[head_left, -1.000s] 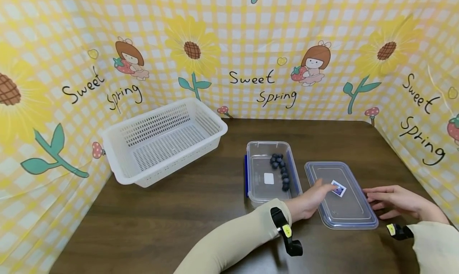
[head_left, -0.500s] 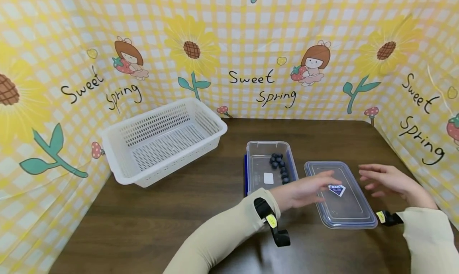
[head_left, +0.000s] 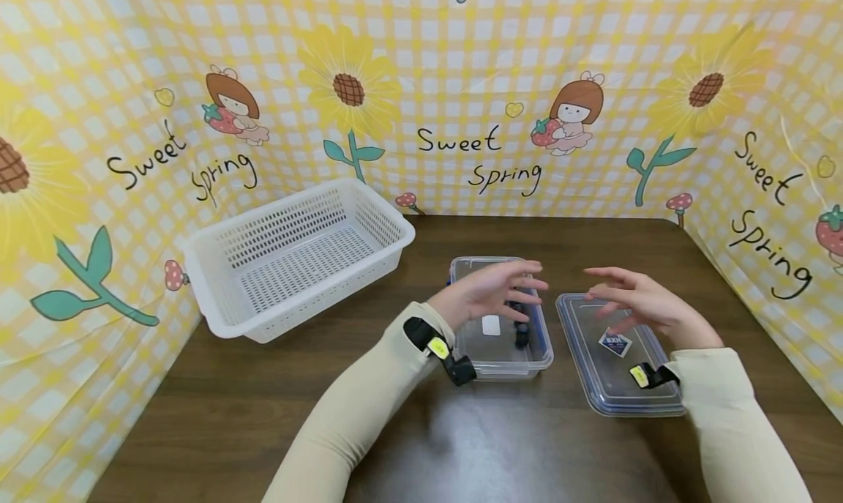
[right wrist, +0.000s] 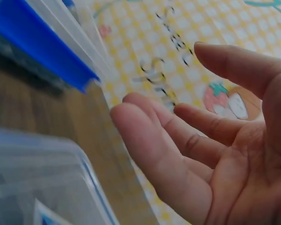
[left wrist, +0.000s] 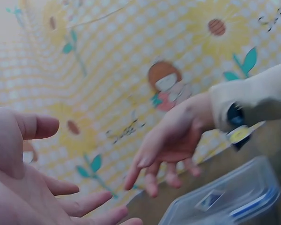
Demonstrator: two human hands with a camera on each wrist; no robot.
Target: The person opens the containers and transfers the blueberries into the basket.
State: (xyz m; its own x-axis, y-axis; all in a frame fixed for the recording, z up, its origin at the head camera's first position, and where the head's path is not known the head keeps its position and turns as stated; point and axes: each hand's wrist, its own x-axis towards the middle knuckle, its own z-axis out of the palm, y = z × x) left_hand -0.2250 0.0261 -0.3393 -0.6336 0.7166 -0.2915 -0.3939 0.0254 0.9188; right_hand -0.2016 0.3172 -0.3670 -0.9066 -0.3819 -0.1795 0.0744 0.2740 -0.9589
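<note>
Left hand (head_left: 490, 291) hangs over clear container (head_left: 503, 370), fingers spread and free; right hand (head_left: 648, 309) hangs over clear lid (head_left: 612, 378), fingers loosely extended, likewise free; container stands uncovered on tabletop (head_left: 474, 444), dark blue berries (head_left: 522, 336) inside along right side, partly hidden by left hand; lid lies flat just right of container, not touching it, blue-and-white label (head_left: 615, 343) on top; white perforated basket (head_left: 336, 295) left of container, apart; yellow checked cloth (head_left: 454, 64) behind.

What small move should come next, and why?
Probably lower the left hand and grip the box by its rim: the hand hovers over it, fingers spread and holding nothing, while the lid lies beside it, so the berries are uncovered.
</note>
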